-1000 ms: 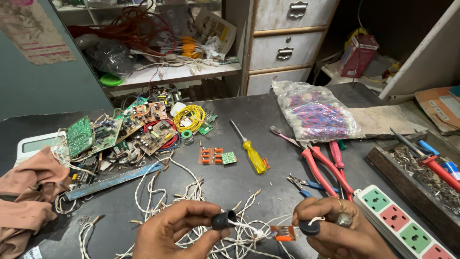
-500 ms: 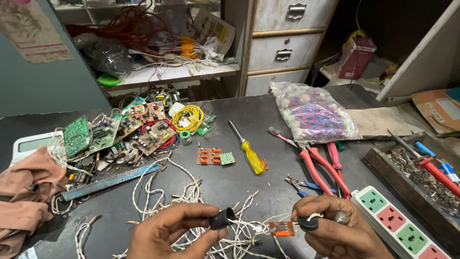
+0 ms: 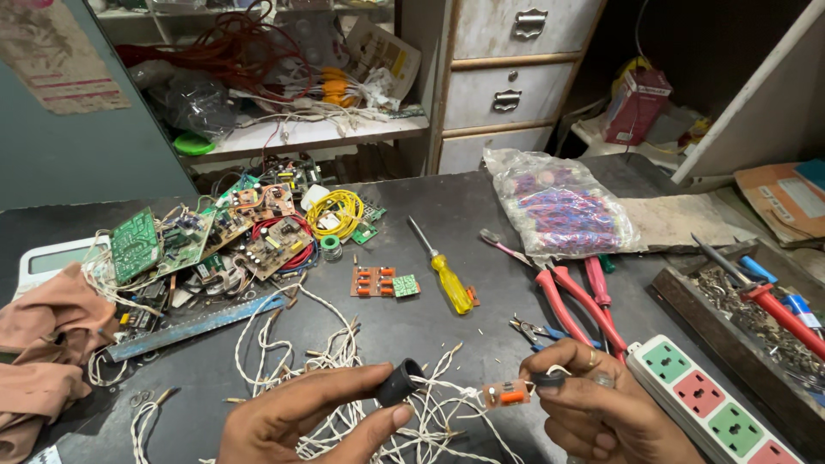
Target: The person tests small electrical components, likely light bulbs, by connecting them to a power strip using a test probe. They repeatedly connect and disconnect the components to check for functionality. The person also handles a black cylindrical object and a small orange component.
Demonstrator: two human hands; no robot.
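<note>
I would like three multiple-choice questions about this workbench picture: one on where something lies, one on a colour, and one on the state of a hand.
1. Where does the yellow-handled screwdriver lie?
A. on the dark table, between the small orange circuit board and the red-handled pliers
B. inside the tray of metal bits
C. on the shelf

2. What colour is the small part on the white wire between the two hands?
A. blue
B. orange
C. green

3. What is the left hand doing?
A. lying flat on the table
B. holding the ruler
C. pinching a small black cap

Answers: 1 A, the screwdriver rests on the table with the orange circuit board on one side and the red-handled pliers on the other. 2 B, the part is plainly orange. 3 C, thumb and fingers close on the black cap.
</note>
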